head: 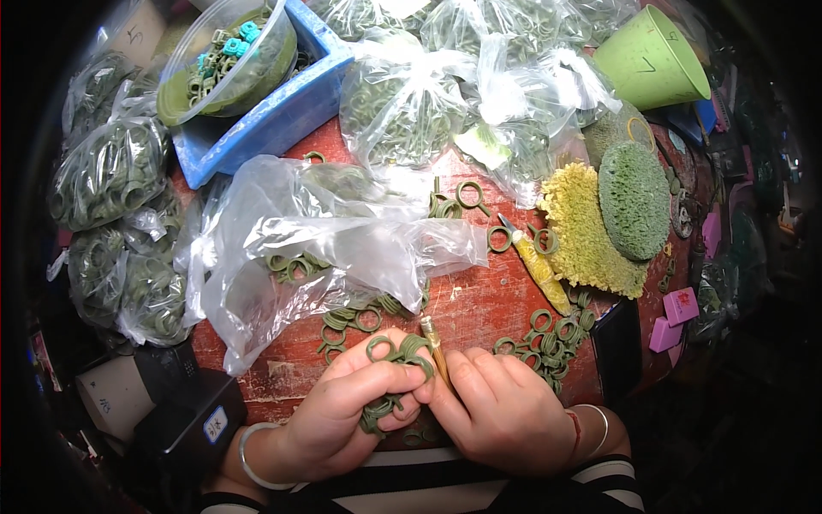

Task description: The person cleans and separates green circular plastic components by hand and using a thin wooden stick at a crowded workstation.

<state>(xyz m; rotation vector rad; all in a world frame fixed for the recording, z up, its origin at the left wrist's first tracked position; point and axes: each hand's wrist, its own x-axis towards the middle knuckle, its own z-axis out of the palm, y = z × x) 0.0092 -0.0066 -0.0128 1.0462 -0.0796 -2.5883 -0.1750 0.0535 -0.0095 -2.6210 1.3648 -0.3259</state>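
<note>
Before me, close to the near edge of a red worktop (475, 295), both hands meet. My left hand (359, 398) holds a cluster of dark green wax rings (401, 353), some above its fingertips and some below in the palm. My right hand (501, 408) grips a thin brown-handled tool (438, 353) with a pale metal-like end pointing up and away, beside the rings. Its other end is hidden by the fingers. Loose green rings (555, 344) lie in a heap beyond my right hand. More rings (347, 324) lie beyond my left hand, partly under an open clear plastic bag (334, 238).
A knife with a yellow-wrapped handle (539, 270) lies beside a yellow sponge (578, 225) and a green oval sponge (634, 199). Tied bags of rings (411, 96) stand behind. A blue tray (270, 122) supports a plastic tub (170, 96). A green cup (652, 64) leans at back right.
</note>
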